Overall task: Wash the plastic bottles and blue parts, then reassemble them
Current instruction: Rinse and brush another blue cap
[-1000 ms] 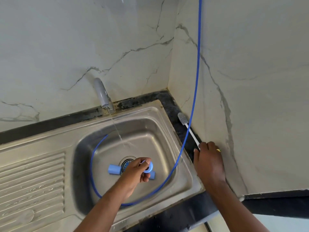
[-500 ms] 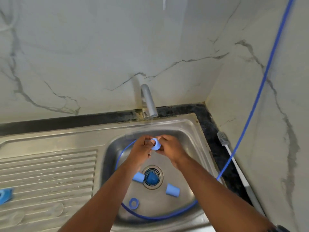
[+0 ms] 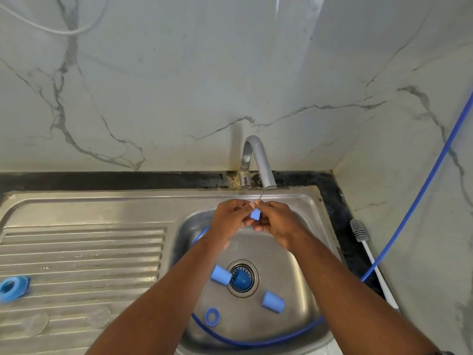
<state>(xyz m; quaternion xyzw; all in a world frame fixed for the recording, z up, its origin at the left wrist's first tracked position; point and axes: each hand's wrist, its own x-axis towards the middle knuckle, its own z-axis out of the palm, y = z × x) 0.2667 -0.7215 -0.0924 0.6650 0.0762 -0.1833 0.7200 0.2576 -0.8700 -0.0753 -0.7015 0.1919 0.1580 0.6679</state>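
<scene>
The blue part (image 3: 255, 214) is a small tube, pinched between the fingertips of the left hand (image 3: 231, 221) and the right hand (image 3: 275, 222). Both hands have their fingers curled close around it. It sits just under the thin stream of water (image 3: 261, 196) from the tap (image 3: 258, 162), at 12 o'clock from the drain (image 3: 242, 278).

Three more pieces lie in the sink (image 3: 316, 201). One blue cap (image 3: 220, 275) is at 9 o'clock of the drain and touches its edge. A second cap (image 3: 273, 302) is at 4 o'clock. A flat ring (image 3: 212, 316) is at 7 o'clock, near the blue hose (image 3: 256, 343).

The main risk, I think, is a slip. The part is small and wet and held only by the fingertips, so rubbing it could make it jump out. It would then fall toward the drain directly below. The strainer should stop it, but it may bounce away or mix with pieces not yet washed. The stream is also very thin, so an inner surface could stay unrinsed if the part is not turned. The loose cap on the drain edge may also be knocked by a forearm.
</scene>
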